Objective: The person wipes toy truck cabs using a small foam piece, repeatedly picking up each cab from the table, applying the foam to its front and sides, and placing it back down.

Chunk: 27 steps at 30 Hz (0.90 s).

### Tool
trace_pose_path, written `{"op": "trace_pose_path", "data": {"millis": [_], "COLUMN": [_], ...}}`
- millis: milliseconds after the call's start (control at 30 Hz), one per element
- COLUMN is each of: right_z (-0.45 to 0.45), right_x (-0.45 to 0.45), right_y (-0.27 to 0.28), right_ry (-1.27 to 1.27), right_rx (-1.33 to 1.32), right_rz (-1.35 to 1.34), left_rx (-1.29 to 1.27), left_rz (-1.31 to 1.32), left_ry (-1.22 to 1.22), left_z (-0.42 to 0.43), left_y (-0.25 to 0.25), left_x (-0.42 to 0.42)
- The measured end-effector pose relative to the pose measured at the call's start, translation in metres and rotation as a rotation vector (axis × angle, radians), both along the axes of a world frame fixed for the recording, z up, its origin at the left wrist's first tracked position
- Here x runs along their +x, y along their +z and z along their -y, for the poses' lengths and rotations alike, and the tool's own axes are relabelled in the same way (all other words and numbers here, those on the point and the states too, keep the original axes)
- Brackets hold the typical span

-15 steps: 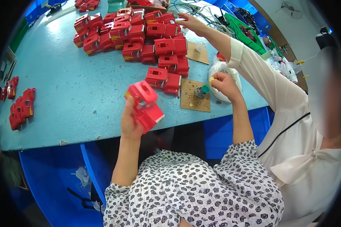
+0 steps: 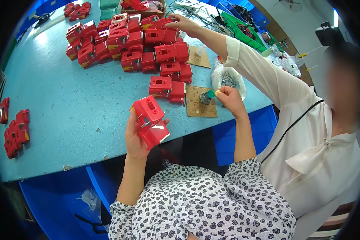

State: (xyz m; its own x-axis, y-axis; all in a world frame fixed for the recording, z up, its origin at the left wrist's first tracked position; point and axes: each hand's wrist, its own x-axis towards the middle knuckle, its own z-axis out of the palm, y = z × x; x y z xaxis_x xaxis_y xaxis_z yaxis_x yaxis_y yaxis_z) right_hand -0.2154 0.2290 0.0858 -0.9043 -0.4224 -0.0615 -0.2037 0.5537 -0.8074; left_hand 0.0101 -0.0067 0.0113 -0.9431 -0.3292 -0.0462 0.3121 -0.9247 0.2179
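A red plastic toy vehicle body (image 2: 151,114) rests in my left hand (image 2: 135,138), its fingers wrapped round it, over the table's front edge. My right hand (image 2: 231,101) pinches a small yellow item (image 2: 217,92) beside a small jar with a green top (image 2: 207,96). The jar stands on a square of brown cardboard (image 2: 196,108). Behind my left hand, many red vehicle bodies (image 2: 128,44) lie piled on the blue table (image 2: 80,120).
A co-worker in a cream blouse (image 2: 284,84) stands at the right, one hand (image 2: 184,25) at the pile's back. A white bag of small metal parts (image 2: 228,80) lies beyond my right hand. More red bodies (image 2: 17,134) sit at the left. Green bin (image 2: 242,32) at the back.
The view has shifted slightly. My left hand has turned the red body so that its top faces the camera more. My right hand has come nearer the green-topped jar.
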Motion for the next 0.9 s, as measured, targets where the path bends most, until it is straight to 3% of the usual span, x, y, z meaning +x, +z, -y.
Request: {"op": "trace_pose_path", "data": {"millis": [900], "right_z": [0.0014], "right_x": [-0.0009], "right_y": [-0.0037], "right_ry": [0.124], "right_rx": [0.210], "right_rz": [-0.180], "left_rx": [0.039], "left_rz": [-0.022], "left_ry": [0.022], "left_z": [0.0019], "left_y": [0.0009], "left_x": [-0.0036]}}
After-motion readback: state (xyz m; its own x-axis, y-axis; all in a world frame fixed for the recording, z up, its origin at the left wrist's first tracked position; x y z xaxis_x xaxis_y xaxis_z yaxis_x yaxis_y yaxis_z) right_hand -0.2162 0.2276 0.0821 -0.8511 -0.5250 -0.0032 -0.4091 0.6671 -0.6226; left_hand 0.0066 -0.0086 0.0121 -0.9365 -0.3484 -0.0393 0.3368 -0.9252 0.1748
